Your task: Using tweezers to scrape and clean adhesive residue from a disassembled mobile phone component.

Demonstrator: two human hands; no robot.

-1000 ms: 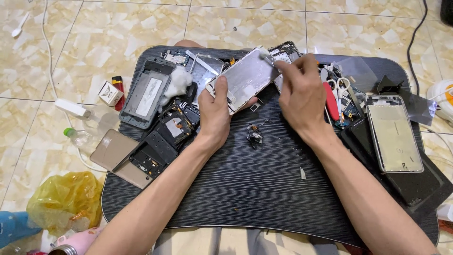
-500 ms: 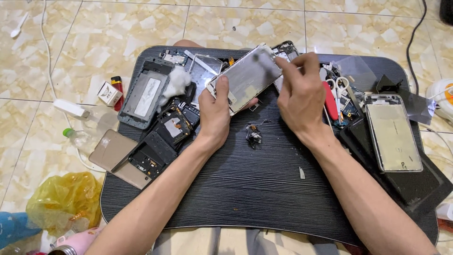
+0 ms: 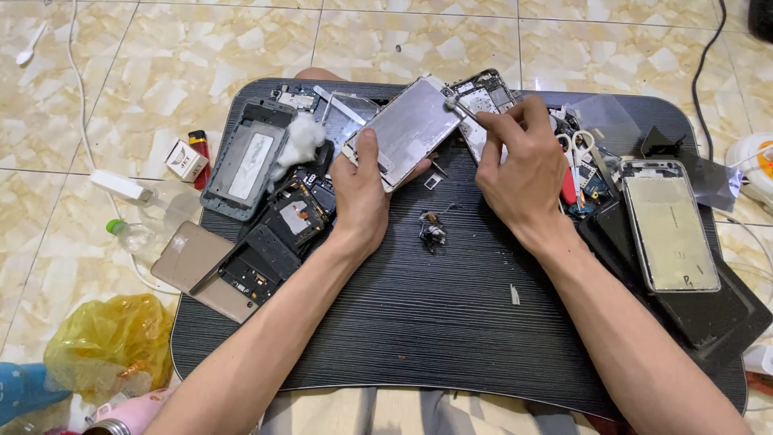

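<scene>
a slip at the panel's corner is the main worry

our left hand (image 3: pixel 360 197) grips a silver phone panel (image 3: pixel 411 127), thumb pressed on its face, holding it tilted above the far edge of the black lap table (image 3: pixel 451 322). our right hand (image 3: pixel 523 165) is closed around a thin metal tool (image 3: pixel 460 109) whose tip meets the panel's upper right corner.

we judge the hold to be one-sided: only the lower end of the panel is clamped, so a hard push at the far corner could twist it loose or bend it. the tool could also skid off the smooth face toward the circuit board (image 3: pixel 483 101) just behind it.

a small tangle of dark parts (image 3: pixel 432 229) and a tiny square piece (image 3: pixel 431 183) lie loose under the hands; a dropped panel or a sweeping wrist could scatter them among the dismantled phone frames (image 3: pixel 274 234) on the left, where they would be hard to find.
</scene>
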